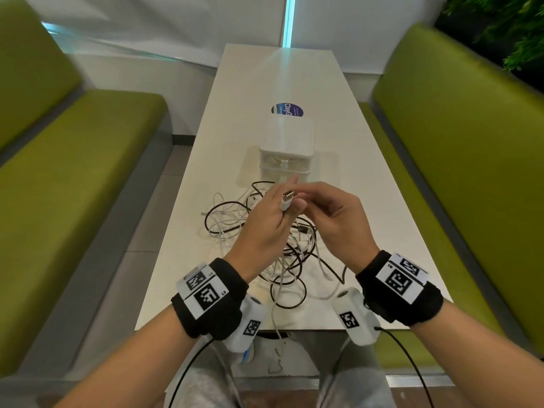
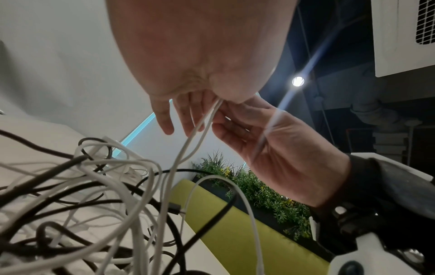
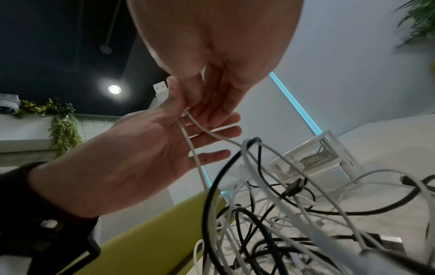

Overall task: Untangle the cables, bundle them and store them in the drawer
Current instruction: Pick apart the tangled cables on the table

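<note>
A tangle of black and white cables (image 1: 282, 257) lies on the white table (image 1: 265, 83) in front of me. Both hands are raised above it. My left hand (image 1: 278, 201) holds a white cable's USB plug (image 1: 287, 200) under its thumb, the other fingers fairly straight. Just beside it, my right hand (image 1: 312, 195) pinches the same white cable (image 3: 195, 154) right below the plug (image 3: 161, 91). In the left wrist view two white strands (image 2: 188, 145) drop from the hands into the tangle (image 2: 105, 204). Behind the tangle stands a small white drawer box (image 1: 287, 142), with white cable showing in it.
Green benches run along the left (image 1: 73, 172) and right (image 1: 456, 142) of the narrow table. A round blue sticker (image 1: 287, 108) lies behind the box. One white cable end (image 1: 276, 334) hangs over the table's near edge.
</note>
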A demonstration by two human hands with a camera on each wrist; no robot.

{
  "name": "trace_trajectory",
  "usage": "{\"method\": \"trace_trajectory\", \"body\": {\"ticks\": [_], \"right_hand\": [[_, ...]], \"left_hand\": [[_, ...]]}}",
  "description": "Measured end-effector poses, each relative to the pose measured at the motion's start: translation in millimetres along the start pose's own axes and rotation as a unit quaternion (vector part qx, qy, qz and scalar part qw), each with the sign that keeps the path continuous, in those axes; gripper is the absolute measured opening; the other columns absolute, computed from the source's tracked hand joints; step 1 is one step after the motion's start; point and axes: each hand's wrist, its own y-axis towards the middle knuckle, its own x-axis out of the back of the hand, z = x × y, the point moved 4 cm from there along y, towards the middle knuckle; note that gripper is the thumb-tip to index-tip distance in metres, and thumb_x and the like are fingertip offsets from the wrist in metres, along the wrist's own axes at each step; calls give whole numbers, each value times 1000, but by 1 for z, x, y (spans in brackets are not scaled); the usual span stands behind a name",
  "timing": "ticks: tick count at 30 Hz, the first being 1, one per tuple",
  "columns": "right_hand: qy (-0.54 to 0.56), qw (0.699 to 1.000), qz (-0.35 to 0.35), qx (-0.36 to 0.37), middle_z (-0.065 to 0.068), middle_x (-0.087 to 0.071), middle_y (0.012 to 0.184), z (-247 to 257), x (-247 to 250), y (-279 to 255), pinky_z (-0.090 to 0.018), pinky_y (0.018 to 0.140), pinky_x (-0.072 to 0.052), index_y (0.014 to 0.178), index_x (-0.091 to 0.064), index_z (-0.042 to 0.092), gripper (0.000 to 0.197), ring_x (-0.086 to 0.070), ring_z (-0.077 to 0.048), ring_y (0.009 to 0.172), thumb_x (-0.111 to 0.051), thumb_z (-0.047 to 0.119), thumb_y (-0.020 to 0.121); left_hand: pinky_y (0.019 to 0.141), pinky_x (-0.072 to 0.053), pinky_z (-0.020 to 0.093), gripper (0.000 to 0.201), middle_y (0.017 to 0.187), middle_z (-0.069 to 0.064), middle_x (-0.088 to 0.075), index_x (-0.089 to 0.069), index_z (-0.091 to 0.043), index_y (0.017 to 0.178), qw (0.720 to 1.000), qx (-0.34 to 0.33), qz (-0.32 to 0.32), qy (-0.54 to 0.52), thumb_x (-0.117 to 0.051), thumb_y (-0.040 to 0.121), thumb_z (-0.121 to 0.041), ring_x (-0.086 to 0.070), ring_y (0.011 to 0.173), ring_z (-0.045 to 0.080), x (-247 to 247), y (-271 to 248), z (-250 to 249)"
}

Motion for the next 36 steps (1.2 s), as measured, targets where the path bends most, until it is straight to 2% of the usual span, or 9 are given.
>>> {"method": "trace_trajectory", "body": {"ticks": [3, 9, 13, 17, 20, 25, 30, 33, 36], "right_hand": [[42, 998, -16, -41, -2, -74, 90, -4, -1, -2, -32, 82, -56, 100, -59, 17, 18, -72, -21, 89, -65, 3, 89], [103, 991, -56, -64, -3, -71, 81, -5, -5, -8, -36, 84, -57, 94, -53, 4, 19, -70, -22, 86, -68, -3, 85], [122, 988, -67, -68, -15, -64, 86, -4, -4, -4, -34, 77, -56, 92, -56, -1, 18, -66, -22, 80, -68, -10, 82], [143, 986, -48, -64, 0, -71, 85, -4, -5, -5, -32, 73, -58, 92, -59, 6, 20, -67, -20, 84, -62, -13, 86], [77, 995, -5, -70, -11, -71, 96, -12, -9, -9, -43, 85, -57, 98, -58, 4, 11, -69, -24, 93, -61, -3, 90], [-116, 989, 86, -25, 9, -66, 80, -19, -13, -13, -18, 73, -43, 84, -63, 17, 11, -61, -2, 76, -60, 18, 95], [-139, 982, 121, 38, -1, -64, 128, -23, -27, -14, -24, 73, -49, 88, -69, 4, 27, -65, -12, 83, -54, 25, 96], [-158, 982, 102, 35, 1, -68, 114, -25, -34, -15, -29, 70, -50, 94, -69, 6, 33, -64, -17, 80, -49, 32, 95], [-132, 988, 77, 13, 18, -60, 74, -24, -31, -15, -17, 64, -39, 76, -65, 15, 23, -55, -4, 66, -57, 23, 97]], "left_hand": [[95, -48, 30, 64, 122, -8, -59, -52, -26, 134, 1000, 1, 9, 2, -26, 91, -65, -55, 116, 3, 1, -1, 3], [105, -39, 23, 89, 143, -3, -48, -36, -21, 148, 999, 29, 40, -2, -19, 81, -78, -44, 130, 4, -3, -4, 11], [112, -38, 38, 94, 149, 0, -42, -31, -22, 150, 997, 34, 64, -25, -21, 80, -83, -40, 137, 10, -5, -5, 16], [100, -48, 45, 66, 136, -2, -55, -47, -25, 142, 997, 16, 42, -64, -27, 94, -66, -52, 128, 18, -4, -6, 14], [98, -49, 45, 42, 129, -5, -56, -63, -25, 126, 997, 9, -38, -72, -34, 102, -42, -55, 121, 15, 5, -7, 4], [101, -48, 38, 43, 134, -4, -53, -67, -12, 121, 990, 14, -57, -125, -36, 101, -36, -50, 126, 14, 6, -10, -5], [81, -50, 17, 48, 102, 1, -71, -69, -14, 88, 969, 70, -102, -214, -31, 101, -42, -66, 97, 6, 5, -12, -14], [87, -50, 18, 62, 103, -1, -72, -67, -12, 79, 962, 84, -114, -234, -25, 92, -55, -65, 104, 10, 6, -9, -16], [85, -44, 9, 80, 111, -3, -70, -69, 2, 86, 964, 98, -92, -228, -18, 89, -60, -61, 110, 8, 5, -8, -15]]}}
